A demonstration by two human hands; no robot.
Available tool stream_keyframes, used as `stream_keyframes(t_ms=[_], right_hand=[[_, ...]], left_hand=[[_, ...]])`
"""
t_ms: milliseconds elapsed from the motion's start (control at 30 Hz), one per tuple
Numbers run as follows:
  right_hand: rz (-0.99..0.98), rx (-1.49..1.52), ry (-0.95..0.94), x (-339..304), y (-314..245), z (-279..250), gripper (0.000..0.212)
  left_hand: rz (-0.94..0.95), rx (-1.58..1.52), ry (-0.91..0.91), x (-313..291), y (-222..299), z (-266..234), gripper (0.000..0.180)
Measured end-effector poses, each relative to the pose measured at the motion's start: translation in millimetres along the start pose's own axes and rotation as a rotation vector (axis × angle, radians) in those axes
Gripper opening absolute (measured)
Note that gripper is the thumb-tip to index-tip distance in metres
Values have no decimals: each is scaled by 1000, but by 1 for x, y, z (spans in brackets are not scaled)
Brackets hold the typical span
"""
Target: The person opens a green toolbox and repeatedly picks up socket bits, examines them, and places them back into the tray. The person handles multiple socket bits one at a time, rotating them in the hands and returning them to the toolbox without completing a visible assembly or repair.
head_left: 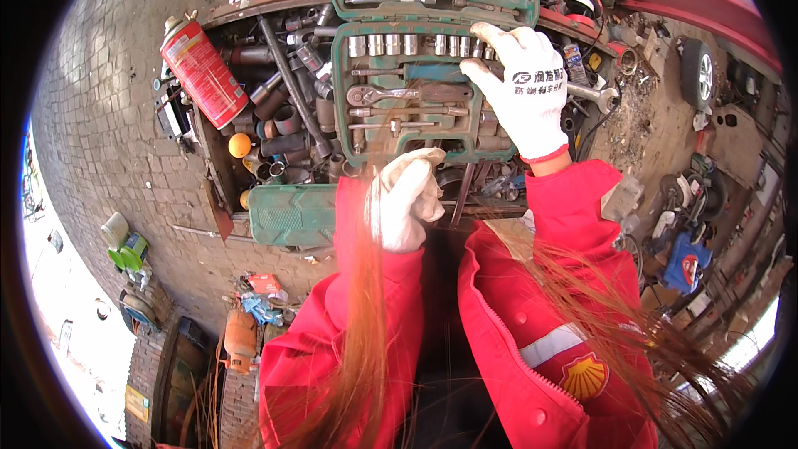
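An open green socket set case (pixel 341 87) lies on a tool-filled bench, its lid folded back at the far side. My right hand (pixel 528 87), in a white glove, is over the right part of the case. Its thumb and forefinger are apart, beside a row of chrome sockets (pixel 393 45); no tool shows between them. A ratchet handle (pixel 399 96) lies below that row. My left hand (pixel 405 204), also gloved, is curled closed in front of the case, its fingertips grimy. Hair partly covers it, and what it holds, if anything, is hidden.
Left of the case are a red spray can (pixel 205 75), a long dark bar (pixel 295 87) and several loose large sockets. A closed green case (pixel 293 214) lies nearer. A wrench (pixel 600 96) sticks out at right. An orange gas cylinder (pixel 240 339) stands at lower left.
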State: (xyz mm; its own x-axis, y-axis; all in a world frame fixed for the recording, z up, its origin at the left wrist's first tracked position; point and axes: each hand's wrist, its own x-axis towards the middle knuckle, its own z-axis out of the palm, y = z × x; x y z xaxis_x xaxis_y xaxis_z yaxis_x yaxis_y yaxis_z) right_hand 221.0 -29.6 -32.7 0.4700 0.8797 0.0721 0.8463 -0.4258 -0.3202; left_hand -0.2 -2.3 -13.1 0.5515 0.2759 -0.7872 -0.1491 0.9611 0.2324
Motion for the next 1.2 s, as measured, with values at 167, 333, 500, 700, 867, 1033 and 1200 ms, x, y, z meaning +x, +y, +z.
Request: stream_keyframes(t_ms=[167, 333, 500, 700, 867, 1033, 1200], right_hand=[[83, 99, 1, -7, -6, -11, 36], [400, 645, -24, -26, -20, -27, 28], [788, 1455, -200, -55, -32, -45, 40], [854, 1734, -420, -78, -41, -50, 39], [922, 1746, -429, -83, -50, -49, 34], [896, 1619, -468, -88, -70, -55, 33], [920, 1621, -569, -81, -79, -60, 32]], left_hand=[[-5, 5, -8, 0, 0, 0, 31], [-1, 37, 22, 0, 1, 0, 33], [-2, 57, 29, 0, 1, 0, 32], [-1, 76, -23, -6, -1, -3, 30], [20, 85, 23, -12, -7, -9, 32], [-49, 122, -4, -19, -16, -18, 39], [-116, 22, -289, -22, -15, -24, 44]])
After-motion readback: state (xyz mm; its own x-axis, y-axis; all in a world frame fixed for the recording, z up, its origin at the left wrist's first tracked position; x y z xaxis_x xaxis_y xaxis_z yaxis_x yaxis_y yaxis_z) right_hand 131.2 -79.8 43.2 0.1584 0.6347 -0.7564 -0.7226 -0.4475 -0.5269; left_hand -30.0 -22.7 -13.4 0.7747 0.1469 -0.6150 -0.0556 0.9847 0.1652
